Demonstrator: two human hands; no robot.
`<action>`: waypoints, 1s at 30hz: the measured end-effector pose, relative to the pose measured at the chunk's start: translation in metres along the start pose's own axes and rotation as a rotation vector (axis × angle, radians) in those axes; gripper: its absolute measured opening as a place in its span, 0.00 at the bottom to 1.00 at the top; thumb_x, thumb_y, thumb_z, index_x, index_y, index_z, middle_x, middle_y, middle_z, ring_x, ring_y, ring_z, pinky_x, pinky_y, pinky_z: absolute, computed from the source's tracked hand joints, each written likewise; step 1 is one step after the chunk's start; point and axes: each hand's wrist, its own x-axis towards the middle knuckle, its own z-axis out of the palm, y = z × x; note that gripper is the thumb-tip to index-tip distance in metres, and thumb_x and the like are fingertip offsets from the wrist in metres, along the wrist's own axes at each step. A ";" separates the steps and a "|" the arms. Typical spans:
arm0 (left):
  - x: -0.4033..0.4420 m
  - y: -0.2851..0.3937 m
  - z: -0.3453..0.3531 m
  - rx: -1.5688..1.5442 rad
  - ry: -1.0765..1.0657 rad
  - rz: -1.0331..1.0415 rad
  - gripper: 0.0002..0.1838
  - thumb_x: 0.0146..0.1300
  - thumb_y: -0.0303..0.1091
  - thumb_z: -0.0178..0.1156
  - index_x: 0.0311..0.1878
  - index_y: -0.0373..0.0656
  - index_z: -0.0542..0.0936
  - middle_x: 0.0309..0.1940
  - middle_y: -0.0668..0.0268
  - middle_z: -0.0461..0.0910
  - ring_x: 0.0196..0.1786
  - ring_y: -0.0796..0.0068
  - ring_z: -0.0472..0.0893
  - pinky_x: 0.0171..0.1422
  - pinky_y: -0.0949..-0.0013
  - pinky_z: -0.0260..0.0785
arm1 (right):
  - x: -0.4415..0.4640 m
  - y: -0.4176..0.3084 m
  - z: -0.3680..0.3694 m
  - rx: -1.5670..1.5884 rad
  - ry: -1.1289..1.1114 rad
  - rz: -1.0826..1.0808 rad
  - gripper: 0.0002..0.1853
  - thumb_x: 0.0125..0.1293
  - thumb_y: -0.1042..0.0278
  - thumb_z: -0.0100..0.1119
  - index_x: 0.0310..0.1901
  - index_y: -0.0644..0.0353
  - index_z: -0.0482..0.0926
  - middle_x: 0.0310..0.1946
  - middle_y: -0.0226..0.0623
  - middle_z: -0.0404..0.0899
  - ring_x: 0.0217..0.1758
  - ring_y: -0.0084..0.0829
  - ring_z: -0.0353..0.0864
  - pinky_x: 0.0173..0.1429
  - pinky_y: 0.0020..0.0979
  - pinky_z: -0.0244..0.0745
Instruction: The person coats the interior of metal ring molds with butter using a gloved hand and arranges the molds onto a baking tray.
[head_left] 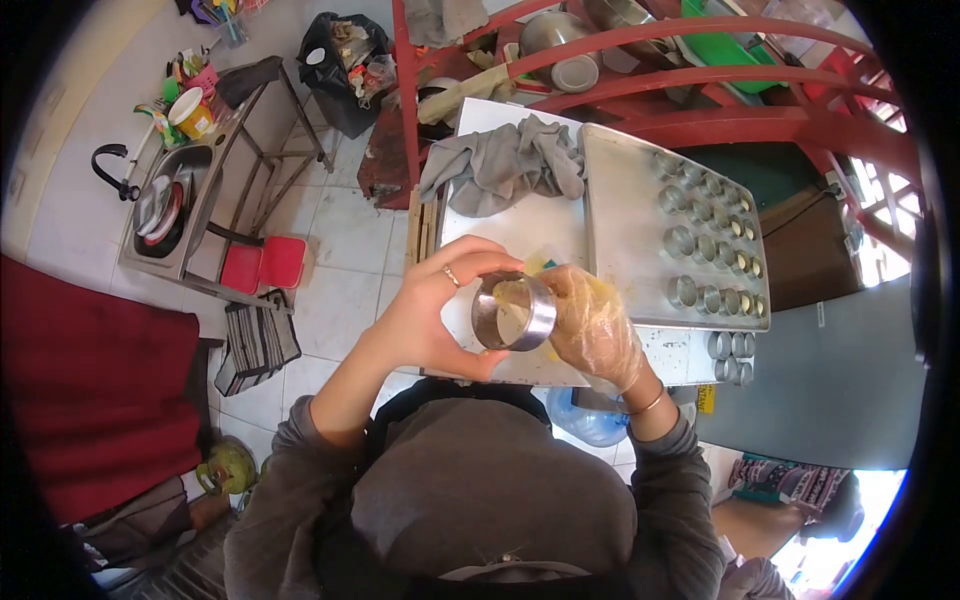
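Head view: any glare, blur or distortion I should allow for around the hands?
Head view: wide-angle curvature bows the red rails, and the corners go black. Highlights glint on the metal ring and the clear glove, while daylight at lower right is blown out. The ring's outline reads clearly; the small tins on the tray lack fine detail.

tray [625, 215] open on its left, metal rings [683, 291] blocking its right, grey cloth [505, 168] alongside

Wide-angle view, brightly lit; daylight glares white at right and lower right. Straight lines bow towards black, vignetted corners. The metal ring [514, 312] carries highlights; distant details appear soft.
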 end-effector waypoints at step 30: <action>0.021 -0.017 -0.014 -0.176 -0.050 0.174 0.38 0.36 0.28 0.72 0.58 0.39 0.74 0.55 0.58 0.74 0.59 0.62 0.75 0.67 0.58 0.65 | -0.016 -0.017 -0.027 1.921 -0.173 0.501 0.26 0.54 0.77 0.59 0.57 0.67 0.73 0.36 0.39 0.73 0.40 0.35 0.75 0.47 0.34 0.71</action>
